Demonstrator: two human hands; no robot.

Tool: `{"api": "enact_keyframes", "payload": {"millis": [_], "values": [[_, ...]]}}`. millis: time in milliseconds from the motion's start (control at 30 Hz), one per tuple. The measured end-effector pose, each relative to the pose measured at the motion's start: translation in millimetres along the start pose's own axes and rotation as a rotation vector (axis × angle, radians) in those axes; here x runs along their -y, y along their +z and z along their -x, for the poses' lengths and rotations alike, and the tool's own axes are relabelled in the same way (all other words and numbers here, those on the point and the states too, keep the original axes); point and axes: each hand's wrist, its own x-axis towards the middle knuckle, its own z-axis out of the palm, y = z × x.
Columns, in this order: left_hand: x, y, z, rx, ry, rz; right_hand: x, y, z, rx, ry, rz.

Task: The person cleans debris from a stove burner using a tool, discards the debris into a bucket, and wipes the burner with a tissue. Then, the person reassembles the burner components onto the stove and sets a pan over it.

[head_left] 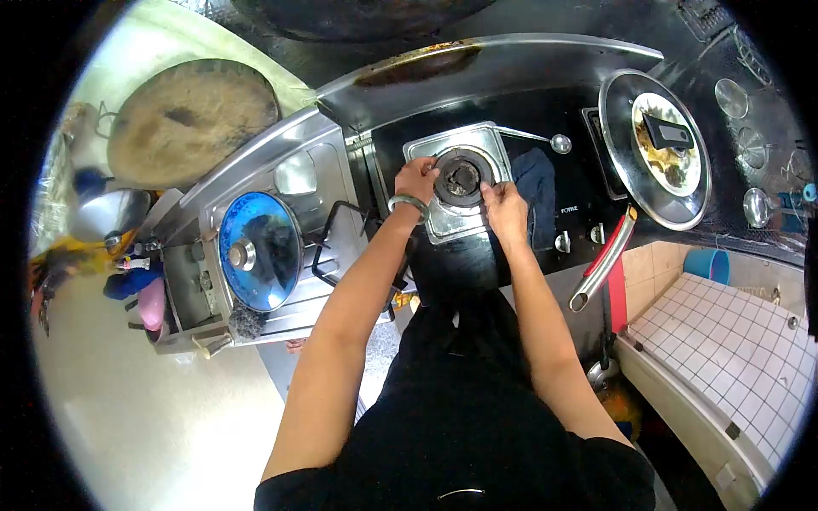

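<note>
A round black gas burner part (462, 176) with a grimy centre sits over a square silver drip tray (443, 223). My left hand (417, 180), with a bangle on its wrist, pinches the burner part at its left edge. On the lower right edge, the thumb and fingers of my right hand (507, 209) are closed against it. Whether the part is lifted or resting in the tray, I cannot tell. A dark cloth (536, 183) lies beside my right hand on the black glass cooktop (571, 166). Behind the tray is a metal spoon (560, 144).
A glass-lidded pan (626, 166) with a steel handle (607, 264) stands right, a plate beneath its lid. Left are a blue-rimmed lid (285, 277), a steel stove (328, 157) and a large round wooden board (213, 128). A metal splash guard (511, 64) runs behind the cooktop.
</note>
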Motion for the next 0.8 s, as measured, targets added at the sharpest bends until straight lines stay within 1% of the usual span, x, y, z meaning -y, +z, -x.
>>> {"api": "enact_keyframes", "payload": {"millis": [67, 133, 167, 200, 267, 300, 400, 533, 567, 700, 800], "values": [[7.7, 3.8, -4.9, 0.053, -0.088, 0.072, 0.5, 1.5, -2.5, -0.022, -0.001, -0.023], [-0.6, -3.8, -3.6, 0.114, -0.170, 0.154, 0.8, 3.3, -2.9, -0.059, -0.016, -0.045], [-4.0, -8.1, -1.5, 0.149, -0.206, 0.200, -0.1, 2.6, -2.3, -0.035, 0.012, -0.028], [-8.4, -12.2, -0.1, 0.184, -0.242, 0.245, -1.9, 3.2, -3.2, 0.000, 0.066, -0.104], [-2.6, -7.4, -0.3, 0.100, -0.090, 0.085, -6.6, 4.0, -5.2, 0.069, 0.176, -0.258], [-3.1, -7.1, 1.0, 0.058, -0.016, 0.006, 8.6, -8.2, -2.8, 0.153, 0.263, -0.435], [-7.2, -5.1, -0.1, 0.003, 0.014, -0.040, 9.0, -5.9, 0.4, 0.115, 0.192, -0.319], [-7.1, -7.4, 3.4, -0.016, 0.026, -0.035, 8.1, -5.5, -0.6, 0.115, 0.224, -0.339], [-6.6, -6.9, 6.1, -0.022, 0.020, -0.022, 4.5, -3.6, -2.9, 0.092, 0.162, -0.255], [-4.2, -0.5, 7.2, -0.070, 0.045, -0.002, 6.4, -8.8, -8.9, 0.119, 0.181, -0.180], [-4.5, -3.2, 8.5, -0.031, 0.054, 0.023, 35.4, -24.1, -4.2, 0.103, 0.245, -0.270]]}}
